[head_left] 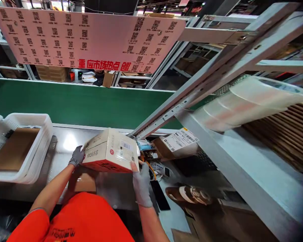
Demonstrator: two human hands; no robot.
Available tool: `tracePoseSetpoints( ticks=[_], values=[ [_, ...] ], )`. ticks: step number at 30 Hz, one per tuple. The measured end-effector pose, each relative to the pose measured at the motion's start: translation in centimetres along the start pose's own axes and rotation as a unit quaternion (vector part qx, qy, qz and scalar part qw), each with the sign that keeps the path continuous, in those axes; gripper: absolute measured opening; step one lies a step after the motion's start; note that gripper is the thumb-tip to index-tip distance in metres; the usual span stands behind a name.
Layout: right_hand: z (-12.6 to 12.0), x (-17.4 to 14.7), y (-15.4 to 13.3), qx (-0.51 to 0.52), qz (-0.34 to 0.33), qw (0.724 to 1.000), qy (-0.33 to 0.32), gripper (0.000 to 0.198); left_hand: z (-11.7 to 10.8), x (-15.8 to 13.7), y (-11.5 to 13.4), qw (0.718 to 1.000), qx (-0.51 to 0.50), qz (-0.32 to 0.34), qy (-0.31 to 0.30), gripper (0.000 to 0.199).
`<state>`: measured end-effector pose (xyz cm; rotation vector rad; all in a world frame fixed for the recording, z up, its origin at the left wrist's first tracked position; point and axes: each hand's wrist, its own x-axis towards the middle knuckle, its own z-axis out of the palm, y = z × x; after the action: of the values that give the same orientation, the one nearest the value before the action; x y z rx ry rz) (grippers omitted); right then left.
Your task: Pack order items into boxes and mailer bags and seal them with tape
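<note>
Green conveyor belt (91, 106) spans 12 o'clock, beyond our metal table (68, 139). At 8 o'clock from the view's middle, we hold 1 carton (113, 151), tilted: left hand (77, 156) gripping its 9 o'clock edge, right hand (141, 185) its 4 o'clock corner.

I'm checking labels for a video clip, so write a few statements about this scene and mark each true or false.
1. The left hand and right hand both hold the carton. True.
2. Both hands are bare. False: both wear grey gloves.
3. Brown cardboard lies in the white basket. True.
4. The white basket is right of the carton. False: it is to the left.
5. The conveyor belt is green. True.
</note>
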<state>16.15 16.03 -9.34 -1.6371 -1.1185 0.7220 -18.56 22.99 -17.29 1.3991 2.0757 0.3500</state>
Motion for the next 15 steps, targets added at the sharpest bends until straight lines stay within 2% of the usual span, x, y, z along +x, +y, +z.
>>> tracePoseSetpoints(
  ticks=[3,5,7,9,10,12,15],
  values=[
    [5.8,1.0,-3.5,0.081,-0.106,0.988,-0.080,0.069,1.7,-5.0,-4.4,0.996,-0.050,-0.024,0.074,0.061],
    [8.9,0.8,-5.0,0.102,-0.168,0.972,-0.127,0.065,3.2,-8.8,-8.1,0.995,-0.055,-0.010,0.079,0.063],
    [10.7,0.8,-5.6,0.116,-0.189,0.963,-0.150,0.060,4.6,-12.3,-11.6,0.998,-0.019,0.055,0.015,0.065],
    [11.0,1.3,-5.6,0.134,-0.172,0.963,-0.159,0.059,5.6,-14.8,-13.8,0.988,0.063,0.125,-0.070,0.083],
    [10.9,1.7,-5.5,0.143,-0.160,0.963,-0.162,0.060,6.0,-15.5,-14.2,0.979,0.108,0.141,-0.098,0.099],
    [10.1,2.2,-5.0,0.159,-0.142,0.962,-0.168,0.064,6.2,-15.7,-13.9,0.968,0.179,0.133,-0.112,0.122],
    [8.8,2.5,-3.8,0.175,-0.136,0.952,-0.210,0.068,5.8,-15.2,-11.9,0.967,0.213,0.102,-0.097,0.119]
  ],
)
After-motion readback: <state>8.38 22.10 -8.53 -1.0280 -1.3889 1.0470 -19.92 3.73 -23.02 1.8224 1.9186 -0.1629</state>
